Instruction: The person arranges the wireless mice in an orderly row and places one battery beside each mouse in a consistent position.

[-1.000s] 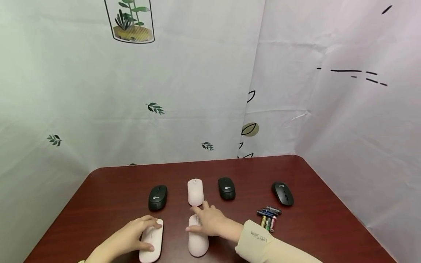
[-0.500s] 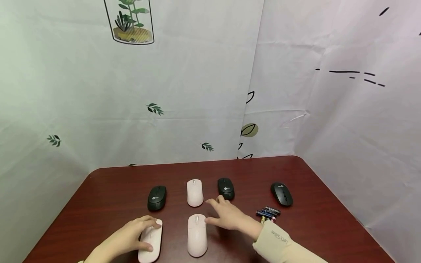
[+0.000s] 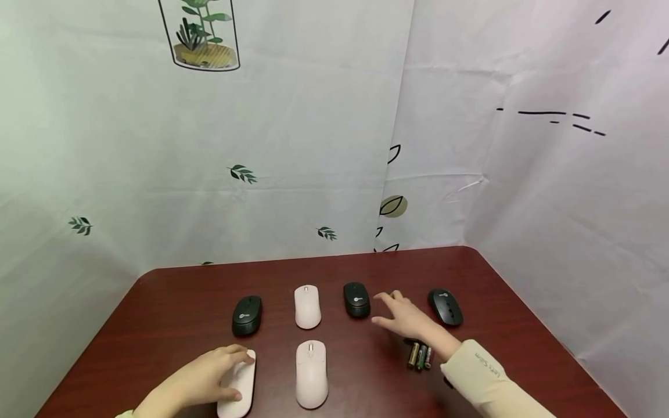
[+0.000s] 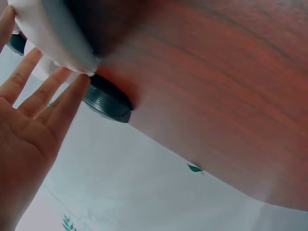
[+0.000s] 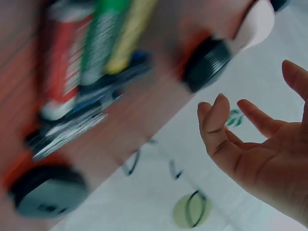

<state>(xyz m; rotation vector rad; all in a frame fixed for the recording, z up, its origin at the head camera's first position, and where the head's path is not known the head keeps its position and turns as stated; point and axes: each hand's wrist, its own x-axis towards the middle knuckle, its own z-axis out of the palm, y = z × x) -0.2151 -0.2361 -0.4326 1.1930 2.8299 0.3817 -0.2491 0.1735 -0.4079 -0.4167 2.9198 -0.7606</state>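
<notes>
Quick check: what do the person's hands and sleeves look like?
The left hand and right hand are both bare. The right sleeve is pale cream, with small dark lettering on its cuff. Only a pale sliver of the left sleeve shows.

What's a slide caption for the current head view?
Left hand on a white mouse, right hand open near a black mouse, batteries on the dark red table.

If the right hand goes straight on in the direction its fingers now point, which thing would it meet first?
Probably the middle black mouse, just ahead of the right hand. The hand's height is hard to judge, so it might pass above instead.
</notes>
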